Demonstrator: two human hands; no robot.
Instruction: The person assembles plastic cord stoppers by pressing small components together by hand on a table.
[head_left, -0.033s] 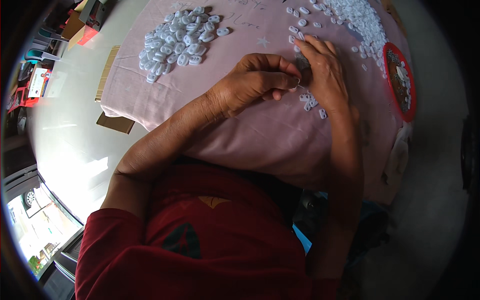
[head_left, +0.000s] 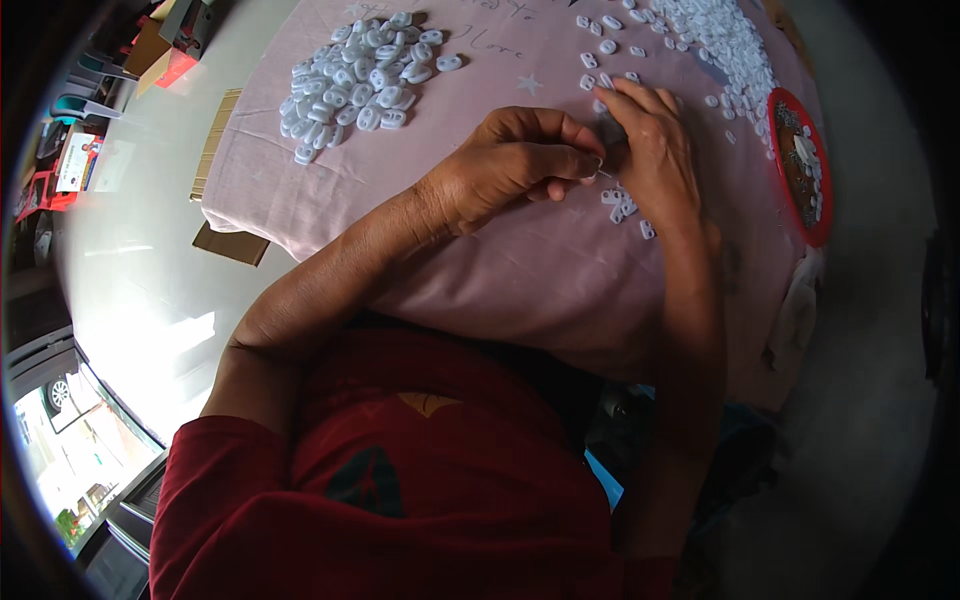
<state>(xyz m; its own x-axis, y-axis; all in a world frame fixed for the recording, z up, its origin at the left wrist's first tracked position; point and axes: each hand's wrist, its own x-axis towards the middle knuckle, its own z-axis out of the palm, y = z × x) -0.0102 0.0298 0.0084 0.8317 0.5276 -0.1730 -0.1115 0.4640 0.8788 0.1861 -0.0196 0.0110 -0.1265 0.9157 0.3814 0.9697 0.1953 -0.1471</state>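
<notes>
Left hand [head_left: 520, 155] and right hand [head_left: 655, 150] brought close together above the worktop

A small pale piece [head_left: 597, 166] is pinched between the thumb and forefinger of the left hand, with the other fingers curled in behind. The right hand is held back-up just beside it, its fingers stretched forward and slightly parted; its thumb is hidden, and whether anything is gripped beneath the palm cannot be told. A blurred grey patch [head_left: 608, 126] is seen between the hands, its kind unclear.

Near the right wrist, on the near side, a little cluster of white pieces [head_left: 618, 204] is laid out. A few loose white pieces [head_left: 608, 47] are scattered beyond the right fingertips. A pile of white oval pieces [head_left: 350, 88] is gathered well to the left, and a broad heap of smaller white pieces [head_left: 715, 50] is spread at the far right.

By the right edge, small grey bits and some white pieces are held in a red-rimmed tray [head_left: 824, 222]. The worktop is covered with a pink cloth [head_left: 455, 275], marked with handwriting and stars.
</notes>
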